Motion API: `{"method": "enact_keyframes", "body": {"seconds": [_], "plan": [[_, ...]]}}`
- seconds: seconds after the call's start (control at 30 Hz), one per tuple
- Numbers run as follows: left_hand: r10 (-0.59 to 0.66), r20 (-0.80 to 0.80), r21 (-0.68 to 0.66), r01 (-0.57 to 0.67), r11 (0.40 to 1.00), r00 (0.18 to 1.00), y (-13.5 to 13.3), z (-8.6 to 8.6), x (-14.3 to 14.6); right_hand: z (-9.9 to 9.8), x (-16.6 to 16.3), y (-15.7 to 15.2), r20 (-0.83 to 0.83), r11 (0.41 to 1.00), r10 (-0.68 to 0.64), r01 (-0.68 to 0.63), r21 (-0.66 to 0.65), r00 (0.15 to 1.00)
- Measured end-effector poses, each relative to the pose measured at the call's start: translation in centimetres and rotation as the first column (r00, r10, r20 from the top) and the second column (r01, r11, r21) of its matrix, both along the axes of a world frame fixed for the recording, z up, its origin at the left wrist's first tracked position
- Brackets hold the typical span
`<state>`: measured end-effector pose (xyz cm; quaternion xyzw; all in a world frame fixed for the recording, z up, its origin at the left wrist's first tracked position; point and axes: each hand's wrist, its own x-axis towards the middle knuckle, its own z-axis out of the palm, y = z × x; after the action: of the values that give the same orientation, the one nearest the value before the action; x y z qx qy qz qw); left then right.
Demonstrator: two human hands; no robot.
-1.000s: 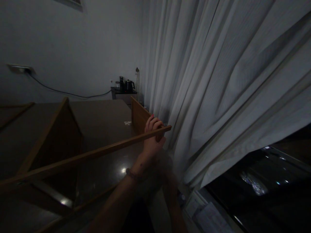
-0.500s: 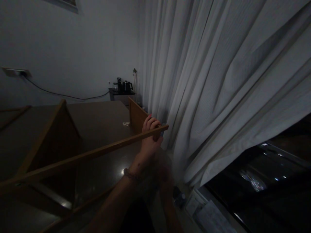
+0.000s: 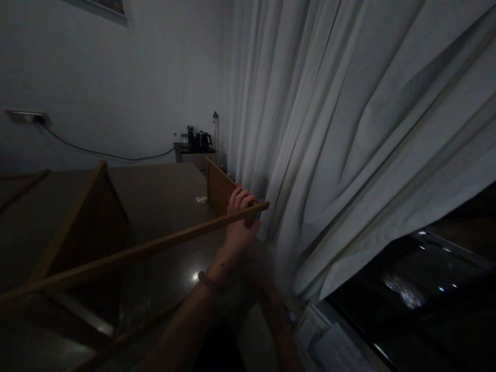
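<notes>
A partly built wooden frame (image 3: pixel 155 247), with a long rail and upright boards, lies across the dark tabletop. My left hand (image 3: pixel 241 217) is wrapped round the end board (image 3: pixel 220 183) where it meets the rail; fingers lie over the far side and the thumb is on the near side. A beaded bracelet circles that wrist. Below and to the right of it, my right hand (image 3: pixel 263 266) is smeared by motion, close under the corner of the frame. Whether it holds anything is hidden by the blur and the dim light.
A second upright board (image 3: pixel 83 217) stands at the left of the frame. White curtains (image 3: pixel 329 129) hang close on the right. At the back, a small stand (image 3: pixel 196 151) carries a black kettle (image 3: pixel 202 139). A cord (image 3: pixel 104 151) runs along the wall.
My right hand and forearm have shifted slightly right and up, still blurred. My left hand keeps its grip on the board, and the frame stays in place.
</notes>
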<state>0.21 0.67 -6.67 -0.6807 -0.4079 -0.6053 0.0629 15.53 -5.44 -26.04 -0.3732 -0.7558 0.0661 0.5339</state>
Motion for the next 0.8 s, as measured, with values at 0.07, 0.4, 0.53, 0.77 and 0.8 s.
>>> {"method": "enact_keyframes", "body": {"seconds": [0.07, 0.4, 0.53, 0.77, 0.8], "plan": [[-0.004, 0.005, 0.009, 0.004, 1.0, 1.0, 0.0, 0.0, 0.0, 0.6, -0.8, -0.4, -0.066, 0.998, -0.014, 0.01, -0.069, 0.998], [-0.005, 0.0, 0.045, 0.005, 0.999, 1.0, 0.8, -0.5, 0.0, 2.3, -4.3, -0.7, -0.413, 0.751, -0.421, 0.055, -0.658, 0.808], [0.008, -0.013, 0.037, -0.008, 0.999, 1.0, 0.6, -0.4, -0.1, 2.2, -3.9, -0.4, -0.385, 0.786, -0.397, 0.093, -0.611, 0.833], [-0.001, -0.009, 0.036, 0.001, 0.999, 1.0, 0.3, -0.2, 0.1, 1.3, -2.1, -0.1, -0.166, 0.922, -0.306, 0.248, -0.298, 0.938], [0.001, -0.002, 0.038, -0.001, 0.999, 1.0, 0.3, -0.2, 0.1, 1.4, -1.6, 0.0, -0.098, 0.943, -0.282, 0.257, -0.21, 0.954]]}}
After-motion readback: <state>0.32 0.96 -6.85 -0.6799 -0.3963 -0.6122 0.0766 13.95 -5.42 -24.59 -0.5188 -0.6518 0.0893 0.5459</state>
